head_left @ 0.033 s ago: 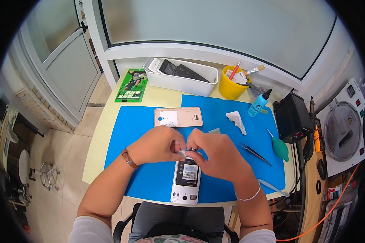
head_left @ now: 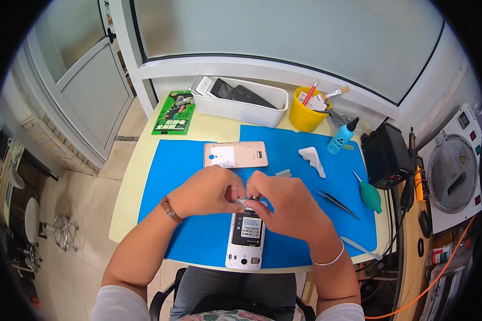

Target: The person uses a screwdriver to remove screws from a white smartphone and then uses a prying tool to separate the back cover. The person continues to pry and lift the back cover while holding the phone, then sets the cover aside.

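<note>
- opened phone [head_left: 246, 235] lies on the blue mat [head_left: 289, 249], near edge of the tabletop, battery showing, back cover [head_left: 241, 154] apart beyond it.
- left hand [head_left: 206, 191] and right hand [head_left: 286, 202] meet over its far end, fingers curled nearly closed; i cannot tell what they grip.
- step in hand looks like fine fingertip work there.
- next move likely calls for light, steady pressure, phone kept flat.

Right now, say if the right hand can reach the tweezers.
Probably yes: the tweezers lie uncovered on the mat, nothing between them and the right hand, though it's busy at the phone.
</note>
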### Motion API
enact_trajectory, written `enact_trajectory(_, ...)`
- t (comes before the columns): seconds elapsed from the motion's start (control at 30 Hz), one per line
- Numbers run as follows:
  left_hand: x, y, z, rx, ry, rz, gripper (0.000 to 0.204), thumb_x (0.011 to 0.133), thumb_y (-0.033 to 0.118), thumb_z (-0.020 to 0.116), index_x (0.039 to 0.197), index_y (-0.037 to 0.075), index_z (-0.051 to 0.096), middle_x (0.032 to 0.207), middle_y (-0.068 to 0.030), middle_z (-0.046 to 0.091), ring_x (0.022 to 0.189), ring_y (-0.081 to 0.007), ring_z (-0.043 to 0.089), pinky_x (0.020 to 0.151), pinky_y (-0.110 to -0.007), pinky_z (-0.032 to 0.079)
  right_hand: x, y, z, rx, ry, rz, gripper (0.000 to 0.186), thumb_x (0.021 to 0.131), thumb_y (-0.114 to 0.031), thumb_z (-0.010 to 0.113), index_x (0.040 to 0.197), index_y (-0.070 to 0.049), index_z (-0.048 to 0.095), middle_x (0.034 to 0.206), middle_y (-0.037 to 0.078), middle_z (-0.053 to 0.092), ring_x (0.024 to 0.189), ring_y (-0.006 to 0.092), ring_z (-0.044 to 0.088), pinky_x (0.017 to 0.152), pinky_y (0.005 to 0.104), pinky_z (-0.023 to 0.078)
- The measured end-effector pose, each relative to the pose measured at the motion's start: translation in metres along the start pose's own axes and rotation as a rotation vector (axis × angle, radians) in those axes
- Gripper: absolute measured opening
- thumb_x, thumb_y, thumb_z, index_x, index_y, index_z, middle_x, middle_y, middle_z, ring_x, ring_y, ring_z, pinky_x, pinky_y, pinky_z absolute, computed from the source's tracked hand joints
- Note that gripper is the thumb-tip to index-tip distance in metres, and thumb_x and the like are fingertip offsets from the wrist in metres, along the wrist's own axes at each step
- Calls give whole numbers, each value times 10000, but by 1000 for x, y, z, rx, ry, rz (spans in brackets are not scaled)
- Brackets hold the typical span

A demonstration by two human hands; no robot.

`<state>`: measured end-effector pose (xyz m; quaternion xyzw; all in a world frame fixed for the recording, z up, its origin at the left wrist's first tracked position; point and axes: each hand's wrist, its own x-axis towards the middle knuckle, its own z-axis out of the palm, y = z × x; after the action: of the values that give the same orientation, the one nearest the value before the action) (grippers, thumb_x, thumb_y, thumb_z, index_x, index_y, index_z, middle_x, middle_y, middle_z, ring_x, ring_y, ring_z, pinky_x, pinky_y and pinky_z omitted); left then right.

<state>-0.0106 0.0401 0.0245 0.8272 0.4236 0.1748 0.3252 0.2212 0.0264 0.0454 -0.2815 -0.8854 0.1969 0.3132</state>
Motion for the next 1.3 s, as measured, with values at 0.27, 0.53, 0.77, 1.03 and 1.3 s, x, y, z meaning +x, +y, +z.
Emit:
enact_trajectory(0.27, 1, -2, 1, 17, 25, 29, 223, 747, 181, 933, 868, 54, 796, 745, -68, 742, 661, -206, 699, 634, -331, 547, 1, -6, -1, -162, -23, 26, 288, 875, -81, 847, 1001, -109, 589, 798, 96, 700, 667, 265, 691, 540, 346, 440)
enact_trajectory(0.53, 3, -4, 0, -55, -9, -26, 232, 738, 173, 945, 866, 43, 801, 747, -63, 748, 668, -183, 704, 635, -311, 546, 1, 0, 0, 38, 46, 28, 334, 866, -103, 871, 1008, -111, 568, 783, 78, 686, 713, 258, 739, 600, 317, 514)
enact_trajectory(0.77, 0, -6, -3, -142, -34, -59, 318, 695, 166, 999, 919, 27, 821, 778, -75, 768, 701, -163, 718, 654, -295, 558, 0, 4, 3, -88, 24, 191, 439, 842, -187, 931, 1038, -95, 550, 876, 91, 711, 814, 228, 764, 666, 321, 562)
enact_trajectory(1.03, 0, -2, -5, -198, -51, -102, 379, 662, 146, 1020, 964, 18, 830, 817, -84, 783, 741, -156, 735, 690, -279, 580, -2, 14, -5, 239, -45, 183, 538, 809, -116, 938, 1129, -115, 506, 936, 116, 716, 976, 271, 766, 871, 337, 592)
enact_trajectory(1.3, 1, -1, -6, -201, -61, -101, 370, 673, 151, 1018, 957, 15, 824, 821, -80, 781, 743, -150, 731, 688, -276, 575, -3, 11, -2, -53, 16, 225, 437, 861, -163, 886, 1079, -123, 510, 915, 74, 720, 792, 273, 721, 640, 362, 518)
